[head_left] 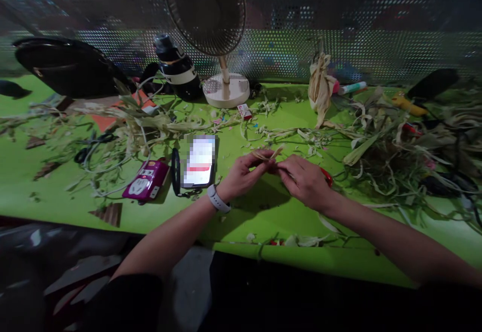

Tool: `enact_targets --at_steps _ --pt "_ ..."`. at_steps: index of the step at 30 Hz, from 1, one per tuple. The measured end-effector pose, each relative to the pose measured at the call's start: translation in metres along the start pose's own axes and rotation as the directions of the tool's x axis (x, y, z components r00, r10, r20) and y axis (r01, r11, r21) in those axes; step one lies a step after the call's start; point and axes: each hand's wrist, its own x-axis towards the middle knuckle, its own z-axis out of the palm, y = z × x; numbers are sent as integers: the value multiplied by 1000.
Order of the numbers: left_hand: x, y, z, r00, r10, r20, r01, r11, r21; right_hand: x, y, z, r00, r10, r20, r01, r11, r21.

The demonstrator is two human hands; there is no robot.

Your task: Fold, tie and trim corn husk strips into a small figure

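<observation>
A thin strip of dried corn husk [277, 152] is pinched between the fingertips of both hands, just above the green table. My left hand [246, 174], with a pale watch strap at the wrist, closes on it from the left. From the right, my right hand [303, 181] is closed with its fingertips meeting the left ones; the strip's lower end is hidden by the fingers. A red object [326, 177] lies partly behind the right hand. Farther back stands a bundled corn-husk figure [320, 91], apparently upright.
Heaps of husk strips [391, 171] cover the right side. To the left are a phone [200, 161], a purple power strip [146, 181] with a white cord, and more husks [139, 121]. A fan [226, 91], a black bottle [178, 71] and a black bag [68, 68] stand behind.
</observation>
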Motion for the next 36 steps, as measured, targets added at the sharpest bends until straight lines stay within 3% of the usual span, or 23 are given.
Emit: enact_targets --at_steps 2,3,5,8,11,15,19,23,27,29,31,36 --pt "-1 2 -1 998 67 15 -68 997 44 4 4 -5 979 183 88 -200 945 260" --pt "-1 4 -2 995 97 34 -99 994 52 6 7 -7 945 289 152 -326 856 401" --pt "-2 8 -3 986 132 105 -137 990 43 11 9 -9 844 452 288 -524 583 620" --pt "-1 14 -3 963 143 229 -146 989 -5 12 5 -6 744 442 501 -633 224 741" --pt "-1 17 -1 959 96 266 -88 995 -42 10 -4 2 707 415 573 -644 41 764" --pt "-6 20 3 978 51 204 -55 998 13 8 -10 8 741 538 403 -543 126 830" --pt "-11 24 3 964 174 203 -209 963 168 8 -11 13 745 611 267 -489 229 842" --pt "-10 19 2 933 301 198 -349 890 294 3 -12 14 769 606 202 -468 319 824" --pt "-5 13 4 936 351 34 -338 866 369 2 -7 13 837 543 76 -371 460 807" --pt "-3 13 5 926 375 -45 -321 843 431 4 -2 11 854 518 49 -348 498 794" --pt "-3 14 5 919 390 -52 -328 831 449 5 1 9 866 498 46 -342 523 781" --pt "-6 15 6 931 364 -10 -345 891 294 4 5 8 896 433 99 -332 505 797"
